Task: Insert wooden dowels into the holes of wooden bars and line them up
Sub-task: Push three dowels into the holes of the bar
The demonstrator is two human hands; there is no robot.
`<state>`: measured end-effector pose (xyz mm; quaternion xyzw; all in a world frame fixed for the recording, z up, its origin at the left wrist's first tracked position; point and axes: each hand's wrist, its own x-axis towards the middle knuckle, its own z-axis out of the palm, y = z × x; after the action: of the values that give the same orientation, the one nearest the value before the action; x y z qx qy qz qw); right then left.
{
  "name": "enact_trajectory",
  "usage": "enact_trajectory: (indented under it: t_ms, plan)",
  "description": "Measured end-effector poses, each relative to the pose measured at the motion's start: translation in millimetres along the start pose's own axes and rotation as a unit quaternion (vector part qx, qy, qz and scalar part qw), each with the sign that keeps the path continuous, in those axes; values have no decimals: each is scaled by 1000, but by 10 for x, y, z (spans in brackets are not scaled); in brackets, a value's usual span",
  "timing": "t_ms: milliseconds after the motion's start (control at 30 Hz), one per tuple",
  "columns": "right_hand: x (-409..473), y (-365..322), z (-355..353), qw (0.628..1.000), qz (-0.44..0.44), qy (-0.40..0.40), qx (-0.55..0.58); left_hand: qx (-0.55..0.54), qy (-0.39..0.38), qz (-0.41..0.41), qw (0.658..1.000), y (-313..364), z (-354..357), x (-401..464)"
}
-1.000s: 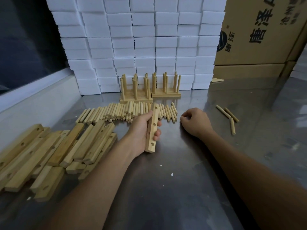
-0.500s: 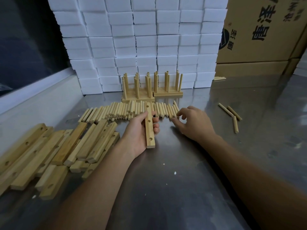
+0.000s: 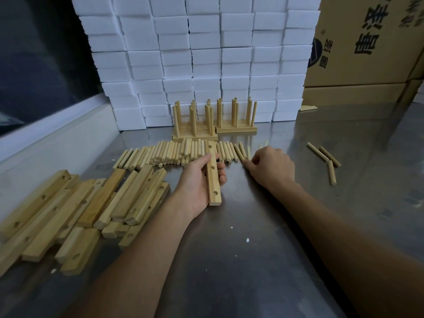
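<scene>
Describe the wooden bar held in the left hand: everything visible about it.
The wooden bar is a pale, straight, square-edged length of light wood with three round holes along its upper face, all empty. It lies nearly flat, pointing away from the person, its far end over the row of loose dowels. The left hand grips it, thumb on one side and fingers curled round the other. Its near end juts out past the palm.

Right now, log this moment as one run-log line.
left hand: grips wooden bar, holes up, empty | right hand: fingertips at loose dowels row's right end | finished bars: lined up behind
</scene>
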<state>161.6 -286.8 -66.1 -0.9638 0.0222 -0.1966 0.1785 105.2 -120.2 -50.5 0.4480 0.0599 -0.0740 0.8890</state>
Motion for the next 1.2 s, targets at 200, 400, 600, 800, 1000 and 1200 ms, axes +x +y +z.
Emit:
enact_trajectory:
  t_ms: [200, 400, 600, 800, 1000, 1200]
  plan:
    - [-34, 14, -28, 999, 28, 5, 41, 0, -1, -2, 1000, 0, -7, -3]
    - [-62, 106, -80, 963, 90, 88, 238, 6, -4, -1, 1000, 1, -8, 3]
    - [-97, 173, -174, 843, 146, 83, 512, 10, -8, -1, 1000, -6, -25, 11]
    - [-120, 177, -293, 760, 154, 11, 631, 11, -12, 4, 1000, -15, -36, 36]
    - [-153, 135, -346, 723, 140, -74, 672, 26, -7, 27, 999, -38, -68, 70]
    - [-187, 65, -327, 732, 114, -123, 661, 47, 9, 51, 998, -63, -46, 81]
